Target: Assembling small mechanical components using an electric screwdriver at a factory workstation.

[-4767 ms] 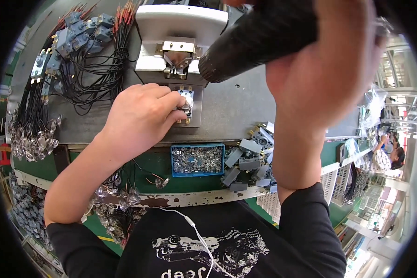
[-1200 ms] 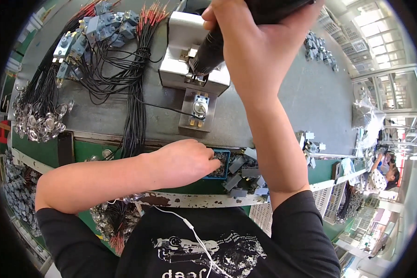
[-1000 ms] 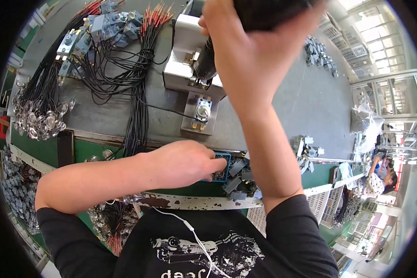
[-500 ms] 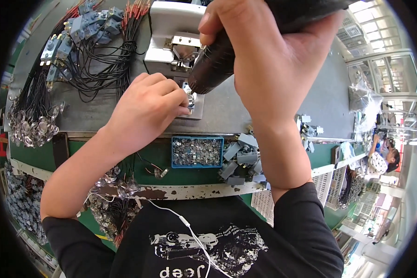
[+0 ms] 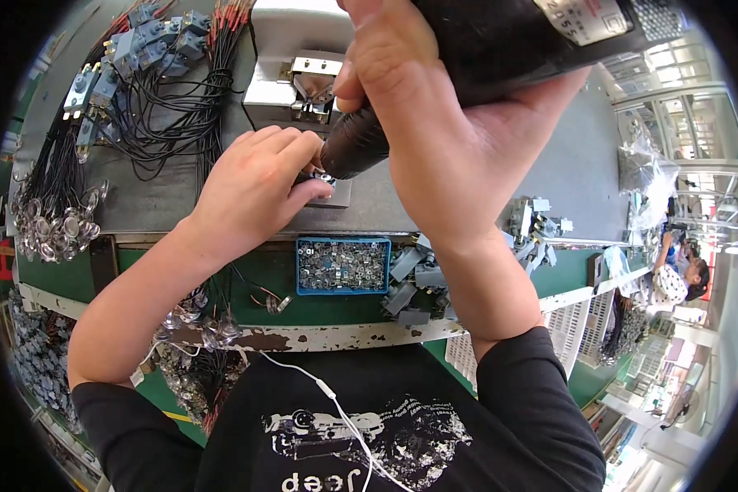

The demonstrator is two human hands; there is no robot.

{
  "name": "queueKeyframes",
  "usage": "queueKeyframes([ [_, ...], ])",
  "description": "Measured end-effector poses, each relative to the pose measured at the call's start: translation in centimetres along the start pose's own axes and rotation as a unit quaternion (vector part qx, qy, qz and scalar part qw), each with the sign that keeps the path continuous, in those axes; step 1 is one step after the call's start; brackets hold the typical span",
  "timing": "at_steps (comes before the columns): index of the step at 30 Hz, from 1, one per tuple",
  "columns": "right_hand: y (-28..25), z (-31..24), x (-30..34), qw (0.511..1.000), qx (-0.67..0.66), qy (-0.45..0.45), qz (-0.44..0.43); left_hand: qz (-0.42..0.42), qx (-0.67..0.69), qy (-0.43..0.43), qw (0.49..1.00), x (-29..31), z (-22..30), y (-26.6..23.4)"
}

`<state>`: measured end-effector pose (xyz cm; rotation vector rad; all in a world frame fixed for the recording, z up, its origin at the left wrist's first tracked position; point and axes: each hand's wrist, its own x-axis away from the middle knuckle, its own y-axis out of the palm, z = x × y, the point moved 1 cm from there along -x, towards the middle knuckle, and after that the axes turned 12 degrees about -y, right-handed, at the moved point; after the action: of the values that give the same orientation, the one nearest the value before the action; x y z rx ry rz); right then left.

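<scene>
My right hand (image 5: 459, 139) is wrapped round a thick black power tool (image 5: 500, 37) with a pale label and a mesh vent at its far end. The tool's tapered nose points down to the left, and its tip is hidden at a small shiny metal part (image 5: 326, 182). My left hand (image 5: 258, 176) is closed beside that nose, thumb and fingertips pinched at the small part, which they mostly cover. The part sits on a flat metal block (image 5: 336, 197). Just behind stands a white fixture (image 5: 275, 53) carrying a metal clamp-like piece (image 5: 316, 78).
A blue tray (image 5: 343, 266) of small metal pieces stands on the green near ledge, beside grey plastic housings (image 5: 414, 283). Bundled black cables (image 5: 213, 107) with grey housings (image 5: 152, 41) and round metal ends (image 5: 57, 225) cover the left. Another person (image 5: 676, 279) sits far right.
The power tool and my right hand have shifted left and slightly down, bringing the nose against my left fingers. My left hand has turned a little, its thumb now stretched along the part.
</scene>
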<state>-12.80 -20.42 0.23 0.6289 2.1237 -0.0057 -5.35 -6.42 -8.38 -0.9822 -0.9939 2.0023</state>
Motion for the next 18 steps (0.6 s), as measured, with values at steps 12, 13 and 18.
queueKeyframes([
  [12, 0.2, 0.6, -0.5, 0.998, -0.032, 0.008, -0.054, -0.025, 0.021, -0.015, 0.999, 0.2, -0.2, 0.3],
  [13, 0.3, 0.5, -0.4, 0.998, -0.035, 0.009, -0.059, -0.033, 0.019, -0.021, 0.999, 0.3, -0.2, 0.3],
  [18, -0.3, 1.6, -0.8, 0.996, -0.040, 0.024, -0.081, -0.038, 0.030, -0.028, 0.998, 0.1, -0.1, 0.1],
])
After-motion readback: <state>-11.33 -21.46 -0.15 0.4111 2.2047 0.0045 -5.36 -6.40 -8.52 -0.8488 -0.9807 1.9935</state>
